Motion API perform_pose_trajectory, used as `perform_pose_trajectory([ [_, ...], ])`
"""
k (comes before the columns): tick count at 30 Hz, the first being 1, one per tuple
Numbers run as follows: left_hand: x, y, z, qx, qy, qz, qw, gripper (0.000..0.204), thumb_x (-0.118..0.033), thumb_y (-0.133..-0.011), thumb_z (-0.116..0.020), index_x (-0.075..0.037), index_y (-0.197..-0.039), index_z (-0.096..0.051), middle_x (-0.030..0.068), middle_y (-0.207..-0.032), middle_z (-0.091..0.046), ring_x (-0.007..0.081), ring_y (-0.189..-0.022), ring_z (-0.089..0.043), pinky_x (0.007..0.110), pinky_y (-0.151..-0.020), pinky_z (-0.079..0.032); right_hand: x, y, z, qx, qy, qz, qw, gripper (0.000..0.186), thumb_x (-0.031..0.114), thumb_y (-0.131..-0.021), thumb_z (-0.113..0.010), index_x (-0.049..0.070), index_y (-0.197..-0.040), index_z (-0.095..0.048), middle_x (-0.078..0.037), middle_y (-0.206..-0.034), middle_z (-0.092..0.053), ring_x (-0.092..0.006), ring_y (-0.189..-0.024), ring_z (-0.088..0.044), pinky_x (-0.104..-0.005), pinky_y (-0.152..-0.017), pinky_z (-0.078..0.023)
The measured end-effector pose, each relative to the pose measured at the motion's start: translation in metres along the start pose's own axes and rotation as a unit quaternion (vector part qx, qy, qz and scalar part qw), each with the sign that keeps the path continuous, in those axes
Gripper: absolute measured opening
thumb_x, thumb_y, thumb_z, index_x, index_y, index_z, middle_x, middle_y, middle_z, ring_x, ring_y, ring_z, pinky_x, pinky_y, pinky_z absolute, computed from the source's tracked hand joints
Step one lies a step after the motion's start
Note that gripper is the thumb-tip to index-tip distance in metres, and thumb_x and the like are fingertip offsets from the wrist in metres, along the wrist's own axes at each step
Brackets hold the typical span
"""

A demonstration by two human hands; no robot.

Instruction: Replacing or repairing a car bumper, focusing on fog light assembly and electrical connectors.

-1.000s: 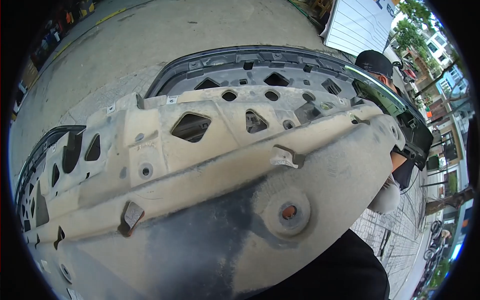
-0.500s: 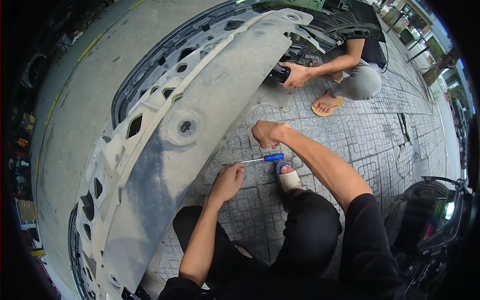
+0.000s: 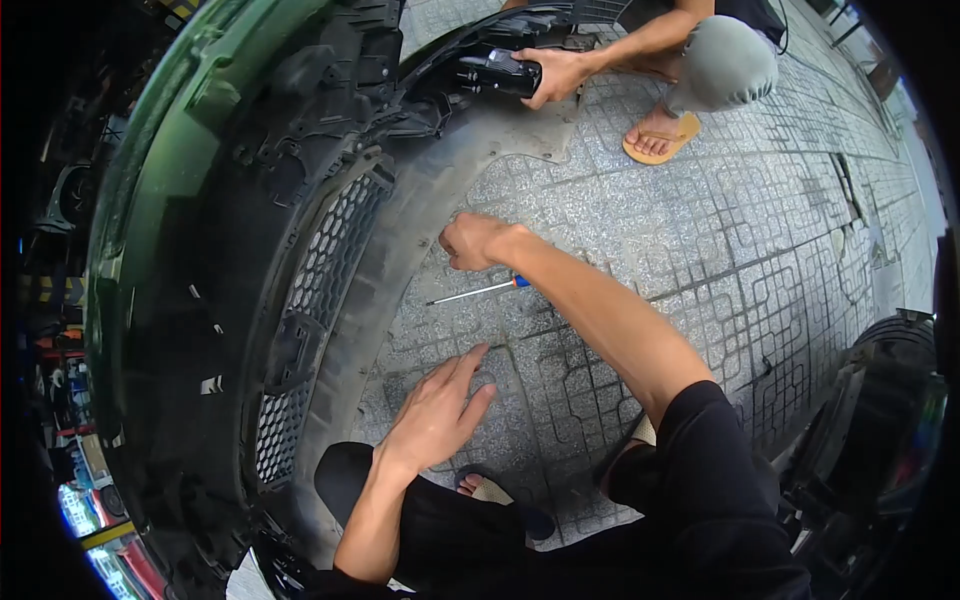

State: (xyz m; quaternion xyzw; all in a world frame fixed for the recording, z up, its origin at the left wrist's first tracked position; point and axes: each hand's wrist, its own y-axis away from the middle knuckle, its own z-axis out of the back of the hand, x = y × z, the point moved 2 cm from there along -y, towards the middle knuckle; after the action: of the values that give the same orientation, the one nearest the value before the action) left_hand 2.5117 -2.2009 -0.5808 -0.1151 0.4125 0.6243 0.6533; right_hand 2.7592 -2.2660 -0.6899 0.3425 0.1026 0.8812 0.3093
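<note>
My left hand [image 3: 435, 415] is open, fingers spread, over the paving beside a dusty grey panel [image 3: 357, 330]. My right hand [image 3: 472, 240] has curled fingers near that panel's edge; what they hold, if anything, I cannot make out. Below it a long screwdriver [image 3: 468, 293] with a blue handle lies on the paving, partly behind my forearm. To the left stands a large bumper with green paint [image 3: 160, 160], a black inner side and a honeycomb grille [image 3: 330, 245]. At the top, a co-worker's hand [image 3: 560, 75] grips a black part [image 3: 492, 70] attached to it.
The co-worker's foot in a yellow sandal [image 3: 660, 138] and grey-clad knee [image 3: 728, 70] are at the top right. A dark bulky object [image 3: 850, 430] stands at the lower right. Patterned paving [image 3: 740, 230] lies beneath us. Colourful clutter lines the far left rim.
The view has swung down from the beige panel to the bumper's black inner side and grille. My left hand's fingers have spread; both hands now show beside the bumper.
</note>
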Motion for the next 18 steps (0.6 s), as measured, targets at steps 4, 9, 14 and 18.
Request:
perform_pose_trajectory([
  [4,-0.017,0.022,-0.002,0.073,-0.031,0.079,0.994,0.056,-0.026,-0.108,-0.063,0.005,-0.152,-0.049,0.0303,-0.133,-0.066,0.0423,-0.126,-0.066,0.045,-0.108,-0.051,-0.054,-0.014,-0.014,-0.001,0.006,0.025,1.0,0.026,0.014,-0.088,-0.07,0.003,-0.111,-0.076,-0.021,-0.114,-0.076,-0.0374,-0.114,-0.072,-0.0476,-0.096,-0.058],
  [9,-0.052,-0.018,-0.019,0.123,-0.066,0.13,0.982,0.055,-0.029,-0.108,-0.062,0.004,-0.151,-0.051,0.0308,-0.13,-0.067,0.0432,-0.124,-0.066,0.046,-0.107,-0.051,-0.094,-0.037,0.019,0.074,-0.055,-0.08,0.992,0.036,0.007,-0.085,-0.072,0.003,-0.12,-0.076,-0.02,-0.123,-0.075,-0.0335,-0.117,-0.073,-0.0443,-0.097,-0.06],
  [14,-0.171,-0.069,-0.005,0.183,-0.139,0.027,0.973,0.043,-0.024,-0.106,-0.065,0.005,-0.137,-0.061,0.0277,-0.121,-0.069,0.0436,-0.113,-0.067,0.047,-0.1,-0.053,-0.084,-0.027,0.05,0.023,-0.089,-0.046,0.995,0.034,0.015,-0.086,-0.08,0.005,-0.118,-0.08,-0.017,-0.12,-0.078,-0.0297,-0.111,-0.076,-0.041,-0.092,-0.063],
  [18,-0.242,-0.082,-0.002,0.194,-0.172,-0.046,0.965,0.035,-0.018,-0.099,-0.071,0.005,-0.124,-0.064,0.023,-0.113,-0.069,0.0402,-0.107,-0.069,0.046,-0.095,-0.055,-0.076,-0.018,0.091,-0.031,-0.103,0.008,0.994,0.026,0.016,-0.087,-0.081,0.006,-0.111,-0.082,-0.01,-0.105,-0.081,-0.0237,-0.095,-0.078,-0.0399,-0.083,-0.062],
])
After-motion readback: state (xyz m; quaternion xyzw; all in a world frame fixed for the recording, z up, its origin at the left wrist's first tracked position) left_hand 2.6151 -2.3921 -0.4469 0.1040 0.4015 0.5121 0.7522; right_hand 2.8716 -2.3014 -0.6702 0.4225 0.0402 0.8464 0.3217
